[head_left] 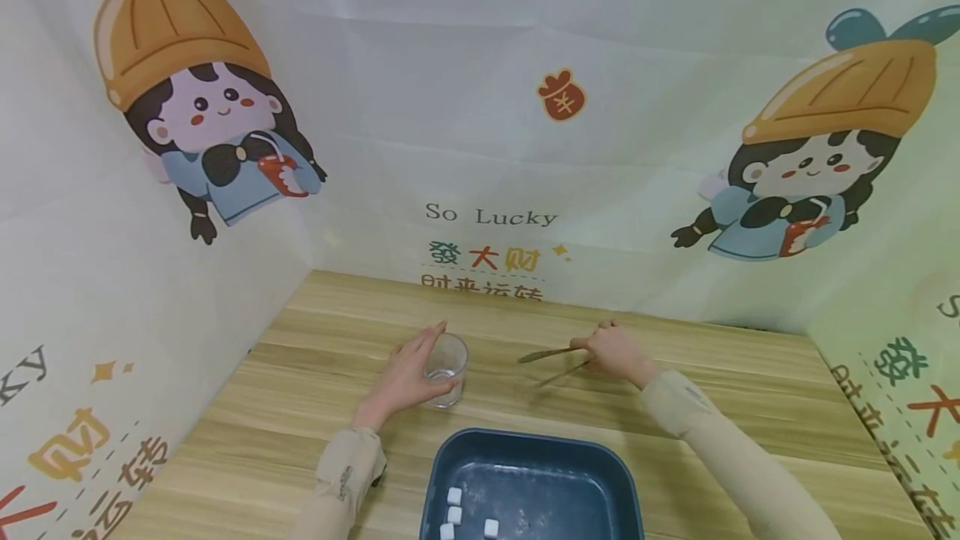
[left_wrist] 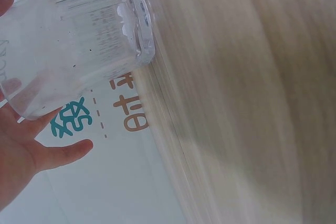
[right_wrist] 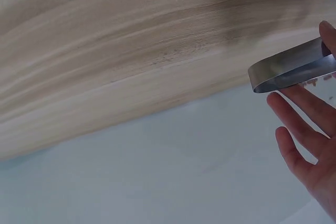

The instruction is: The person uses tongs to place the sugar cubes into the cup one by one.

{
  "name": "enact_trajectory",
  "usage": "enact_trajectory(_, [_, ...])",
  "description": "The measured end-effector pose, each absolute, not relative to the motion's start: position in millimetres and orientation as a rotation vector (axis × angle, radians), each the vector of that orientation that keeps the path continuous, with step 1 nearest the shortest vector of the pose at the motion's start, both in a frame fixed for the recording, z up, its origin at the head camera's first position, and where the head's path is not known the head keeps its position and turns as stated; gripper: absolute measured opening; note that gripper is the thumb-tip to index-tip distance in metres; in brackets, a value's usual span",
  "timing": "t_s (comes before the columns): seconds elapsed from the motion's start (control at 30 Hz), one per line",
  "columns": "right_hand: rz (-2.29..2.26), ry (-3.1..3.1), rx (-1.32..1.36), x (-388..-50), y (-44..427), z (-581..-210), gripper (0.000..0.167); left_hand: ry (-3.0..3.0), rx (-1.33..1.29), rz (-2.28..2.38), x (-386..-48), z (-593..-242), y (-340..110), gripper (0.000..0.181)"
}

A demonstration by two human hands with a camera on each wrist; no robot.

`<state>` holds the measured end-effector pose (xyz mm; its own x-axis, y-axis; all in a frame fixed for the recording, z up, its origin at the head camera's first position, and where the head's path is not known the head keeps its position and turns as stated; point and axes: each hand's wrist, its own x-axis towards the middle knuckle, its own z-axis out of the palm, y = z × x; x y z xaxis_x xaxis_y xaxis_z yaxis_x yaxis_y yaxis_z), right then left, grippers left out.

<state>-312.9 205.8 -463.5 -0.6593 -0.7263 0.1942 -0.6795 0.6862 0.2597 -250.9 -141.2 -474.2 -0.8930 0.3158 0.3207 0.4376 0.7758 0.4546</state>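
Our left hand [head_left: 405,375] held the glass [head_left: 453,367], upright on the bench [head_left: 300,407], the tray [head_left: 536,437] nearer; right of it, our right hand [head_left: 618,354] pinched the spread tongs [head_left: 547,354]; we seemed to be readying both, the next move calling for steady grips.

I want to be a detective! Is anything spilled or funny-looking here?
Nothing really stands out. The glass stands upright at the left hand, the right hand holds the tongs, and the cubes I can see lie inside the tray. Pale marks inside it might be glare.
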Motion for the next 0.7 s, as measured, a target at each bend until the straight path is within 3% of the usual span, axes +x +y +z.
enact_trajectory(0.7, [0.045, -2.652, 0.926, -292, 226, -458, 0.035, -2.761, -0.584, -0.786, -251, -476, -142, 0.088])
